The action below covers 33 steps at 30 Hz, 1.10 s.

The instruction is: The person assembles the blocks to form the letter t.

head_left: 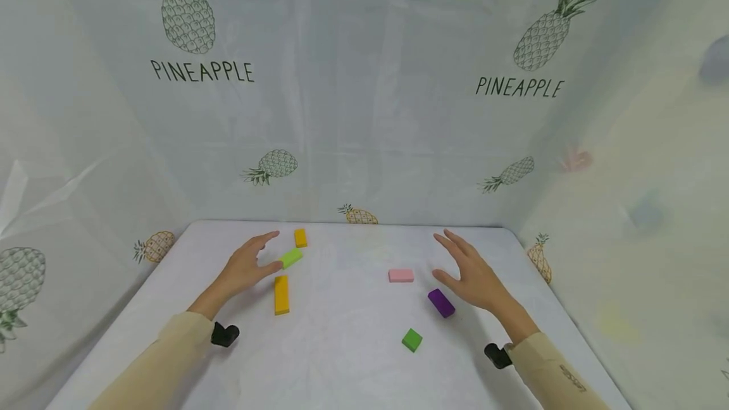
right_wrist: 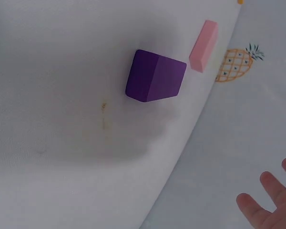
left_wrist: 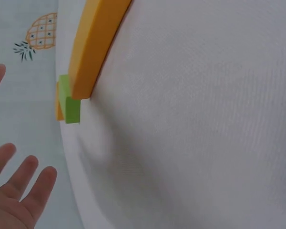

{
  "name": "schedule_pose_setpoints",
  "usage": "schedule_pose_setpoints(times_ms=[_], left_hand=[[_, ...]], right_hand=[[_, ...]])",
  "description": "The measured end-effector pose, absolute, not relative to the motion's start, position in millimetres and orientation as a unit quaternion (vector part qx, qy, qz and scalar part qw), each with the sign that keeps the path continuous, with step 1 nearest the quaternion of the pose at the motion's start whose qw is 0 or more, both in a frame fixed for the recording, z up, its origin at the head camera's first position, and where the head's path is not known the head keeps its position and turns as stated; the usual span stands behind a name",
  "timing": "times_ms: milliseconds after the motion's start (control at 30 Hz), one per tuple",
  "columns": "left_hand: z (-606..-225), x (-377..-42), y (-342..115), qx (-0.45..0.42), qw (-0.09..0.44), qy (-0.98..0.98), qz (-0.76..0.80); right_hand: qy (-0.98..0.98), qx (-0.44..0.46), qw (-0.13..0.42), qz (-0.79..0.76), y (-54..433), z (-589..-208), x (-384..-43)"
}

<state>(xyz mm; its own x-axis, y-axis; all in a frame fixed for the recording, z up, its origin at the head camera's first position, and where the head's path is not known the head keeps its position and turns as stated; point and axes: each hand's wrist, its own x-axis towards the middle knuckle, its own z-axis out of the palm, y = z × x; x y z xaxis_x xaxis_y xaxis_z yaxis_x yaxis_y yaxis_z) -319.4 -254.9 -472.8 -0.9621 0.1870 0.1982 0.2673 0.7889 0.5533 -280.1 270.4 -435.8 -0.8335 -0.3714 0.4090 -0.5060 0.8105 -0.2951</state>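
Lime block lies just beside the left hand, between the short orange block and long orange block. Purple block lies near the right hand, between pink block and green block. I note both hands spread wide, holding nothing. I judge each trio placed for its nearer hand's reach; all lie loose on the bench, uncontained.

Central passage, pink block bordering right
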Motion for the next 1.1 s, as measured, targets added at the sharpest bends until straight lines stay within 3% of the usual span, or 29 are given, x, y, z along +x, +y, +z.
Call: schedule_pose_setpoints(times_ms=[600,1100], left_hand=[[-477.5,-345.6,-244.5,-0.101,0.003,-0.930,-0.355],[-486.7,-355.6,-235.8,-0.101,0.002,-0.930,-0.352]], right_hand=[[-0.925,0.248,0.150,0.246,268.2,-439.8,-287.9],[-0.915,0.260,0.124,0.283,261.3,-441.5,-290.9]])
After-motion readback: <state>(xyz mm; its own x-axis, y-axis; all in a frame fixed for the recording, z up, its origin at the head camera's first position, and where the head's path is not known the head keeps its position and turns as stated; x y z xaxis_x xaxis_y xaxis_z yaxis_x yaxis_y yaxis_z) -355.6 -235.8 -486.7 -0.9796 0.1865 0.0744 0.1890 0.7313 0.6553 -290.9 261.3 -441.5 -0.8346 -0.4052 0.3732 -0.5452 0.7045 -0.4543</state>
